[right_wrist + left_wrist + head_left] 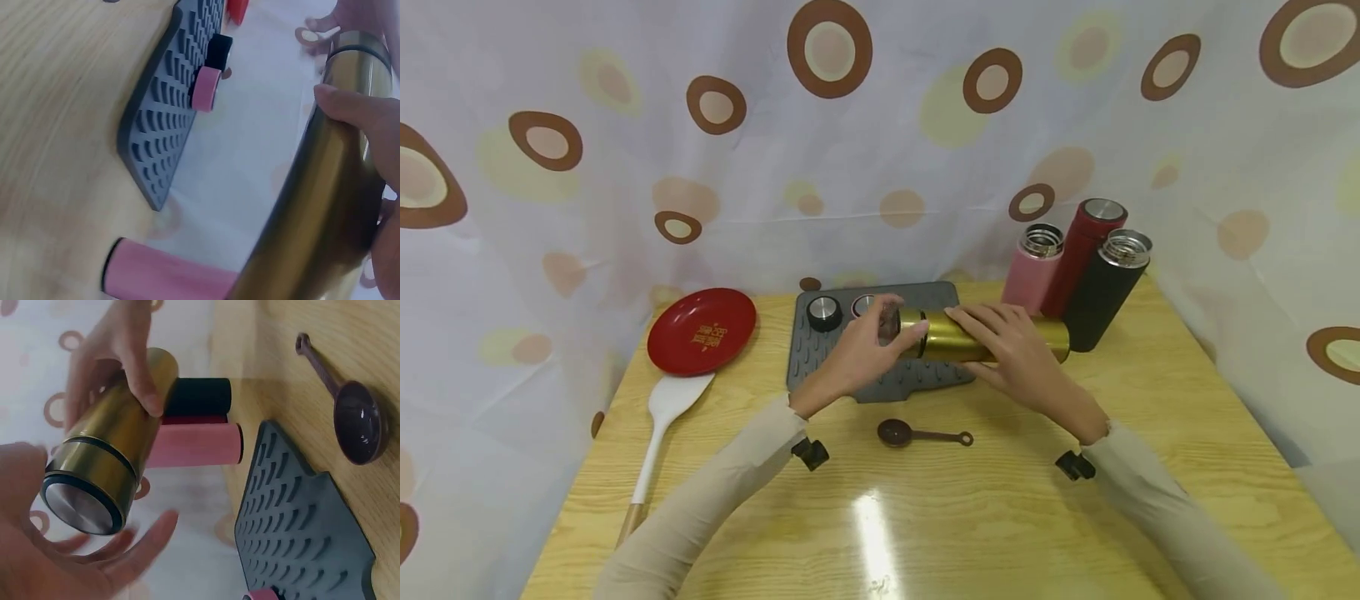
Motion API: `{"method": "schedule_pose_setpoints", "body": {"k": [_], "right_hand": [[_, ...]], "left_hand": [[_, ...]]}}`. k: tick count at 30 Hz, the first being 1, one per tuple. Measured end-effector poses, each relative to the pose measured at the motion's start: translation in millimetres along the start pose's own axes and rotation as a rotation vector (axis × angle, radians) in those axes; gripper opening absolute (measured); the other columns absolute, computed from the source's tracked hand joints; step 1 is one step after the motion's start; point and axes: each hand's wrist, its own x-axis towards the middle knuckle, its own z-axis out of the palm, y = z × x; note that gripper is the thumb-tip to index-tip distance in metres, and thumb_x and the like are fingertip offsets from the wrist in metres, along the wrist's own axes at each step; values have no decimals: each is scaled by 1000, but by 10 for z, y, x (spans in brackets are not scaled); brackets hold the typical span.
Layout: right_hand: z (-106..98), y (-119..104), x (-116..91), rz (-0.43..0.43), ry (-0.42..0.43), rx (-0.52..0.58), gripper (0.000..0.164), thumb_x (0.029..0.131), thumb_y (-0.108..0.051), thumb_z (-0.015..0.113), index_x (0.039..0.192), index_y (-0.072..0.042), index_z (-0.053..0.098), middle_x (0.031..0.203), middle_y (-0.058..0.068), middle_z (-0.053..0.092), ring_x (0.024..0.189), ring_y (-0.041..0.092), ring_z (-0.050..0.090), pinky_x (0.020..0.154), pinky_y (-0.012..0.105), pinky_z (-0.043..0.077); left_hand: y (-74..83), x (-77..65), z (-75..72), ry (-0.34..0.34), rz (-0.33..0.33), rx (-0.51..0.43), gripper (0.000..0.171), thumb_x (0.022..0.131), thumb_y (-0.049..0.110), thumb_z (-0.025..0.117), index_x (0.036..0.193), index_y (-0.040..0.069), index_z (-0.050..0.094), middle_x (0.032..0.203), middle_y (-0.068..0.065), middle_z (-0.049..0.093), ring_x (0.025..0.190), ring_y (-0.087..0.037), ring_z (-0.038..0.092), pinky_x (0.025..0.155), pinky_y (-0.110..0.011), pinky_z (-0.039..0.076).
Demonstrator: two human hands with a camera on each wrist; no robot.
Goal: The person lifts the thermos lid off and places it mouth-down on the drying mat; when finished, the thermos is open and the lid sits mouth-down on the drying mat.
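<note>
A gold thermos bottle [955, 337] lies level above the table, its capped end pointing left. Around the middle of its body, my right hand [1018, 354] grips it, with the thumb along the near side in the right wrist view. My left hand [868, 346] is at the gold cap [87, 487], thumb and fingers spread to either side of it. In the left wrist view, its fingers [140, 556] stand apart from the cap and look blurred. The cap sits on the bottle, a dark ring at the seam. Whether the left thumb touches it is unclear.
Behind the hands lies a grey mat [925, 385] bearing a black lid [824, 313] and a pink lid [205, 89]. Pink [1030, 271], red [1082, 250] and black bottles [1101, 292] stand at right. A brown scoop [895, 432], red plate [702, 332] and white spatula [672, 400] lie on the table.
</note>
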Motion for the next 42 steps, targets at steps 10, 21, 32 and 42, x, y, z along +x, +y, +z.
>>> {"method": "schedule_pose_setpoints", "body": {"k": [10,21,32,42], "right_hand": [[-16,53,-83,104,-27,187,88,74,-20,86,150,-21,42,141,12,52,128,33,49,102,53,40],[9,48,-50,-55,100,-85,88,69,-18,90,146,-9,46,136,16,55,120,36,50,98,51,37],[-19,200,-135,181,163,7,86,67,-17,91,138,-2,46,129,19,56,116,36,56,98,56,47],[-173,385,-318,481,488,218,82,70,-6,85,140,-4,41,128,19,53,111,25,55,96,29,46]], "left_hand": [[-148,21,-136,-9,748,570,68,88,5,72,145,24,43,155,-5,35,144,-26,34,95,-31,53],[62,31,-127,-55,-151,-231,62,95,58,52,137,11,49,102,-8,70,60,-22,70,88,-42,56],[-72,109,-260,149,-42,-149,58,87,41,73,136,25,48,115,-3,62,100,-17,61,81,-38,53],[-234,217,-150,128,35,15,62,84,35,78,137,16,51,127,-6,60,106,-20,62,82,-38,55]]}}
